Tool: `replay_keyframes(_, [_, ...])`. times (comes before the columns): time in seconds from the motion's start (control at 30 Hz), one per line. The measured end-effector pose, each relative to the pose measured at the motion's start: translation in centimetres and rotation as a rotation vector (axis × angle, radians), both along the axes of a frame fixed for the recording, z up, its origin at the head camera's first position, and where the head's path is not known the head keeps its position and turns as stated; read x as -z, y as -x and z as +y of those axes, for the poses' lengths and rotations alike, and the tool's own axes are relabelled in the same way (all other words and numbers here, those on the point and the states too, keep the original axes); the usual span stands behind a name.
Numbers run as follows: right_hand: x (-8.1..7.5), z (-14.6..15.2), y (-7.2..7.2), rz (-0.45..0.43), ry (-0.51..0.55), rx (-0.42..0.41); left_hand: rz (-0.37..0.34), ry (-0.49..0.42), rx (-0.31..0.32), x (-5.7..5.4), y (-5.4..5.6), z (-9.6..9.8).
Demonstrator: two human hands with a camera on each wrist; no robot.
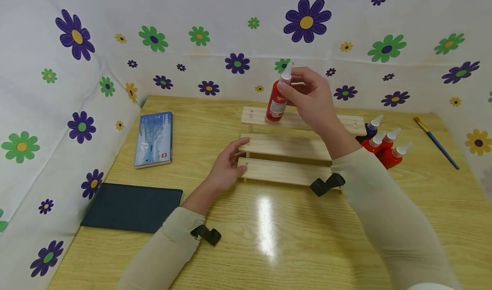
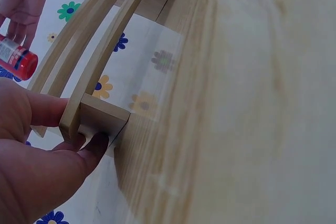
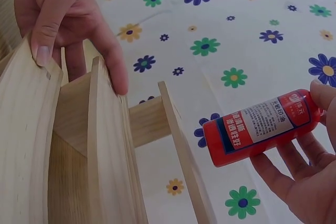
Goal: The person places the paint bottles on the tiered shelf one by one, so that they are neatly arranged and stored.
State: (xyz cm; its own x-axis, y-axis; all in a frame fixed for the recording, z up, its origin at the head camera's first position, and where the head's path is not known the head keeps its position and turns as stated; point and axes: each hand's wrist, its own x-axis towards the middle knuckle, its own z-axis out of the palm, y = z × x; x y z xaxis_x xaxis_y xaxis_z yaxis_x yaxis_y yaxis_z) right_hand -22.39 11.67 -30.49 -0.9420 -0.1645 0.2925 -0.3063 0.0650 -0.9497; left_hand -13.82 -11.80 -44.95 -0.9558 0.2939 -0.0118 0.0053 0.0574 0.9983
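My right hand (image 1: 316, 102) pinches a red ink bottle (image 1: 276, 100) near its white nozzle cap, above the top step of a three-step wooden rack (image 1: 284, 170). Tilted in the right wrist view, the bottle (image 3: 257, 129) shows its white label, its base apart from the wood. The left hand (image 1: 226, 168) grips the rack's left end, its thumb on the lowest step and a finger on the middle one. Seen from the left wrist, the thumb and fingers close round the end of a step (image 2: 100, 61).
Several capped bottles, red ones (image 1: 391, 156) and a dark one (image 1: 371, 130), stand by the rack's right end. Beyond them lies a paintbrush (image 1: 438, 145). A blue box (image 1: 153, 138) and a dark flat tablet-like slab (image 1: 132, 206) lie on the left. Flowered cloth (image 1: 215, 12) backs the table.
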Motion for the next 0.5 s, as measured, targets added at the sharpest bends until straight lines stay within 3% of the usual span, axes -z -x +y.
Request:
replay_keyframes(0.27, [0.5,-1.7,0.8,0.017,-0.068,-0.018,-0.003,-0.012,0.007,-2.7,-1.1,0.2])
replay_keyframes(0.5, [0.8,-2.4,1.1,0.009,-0.147,-0.008,0.003,-0.025,0.011,-2.7,-1.1,0.2])
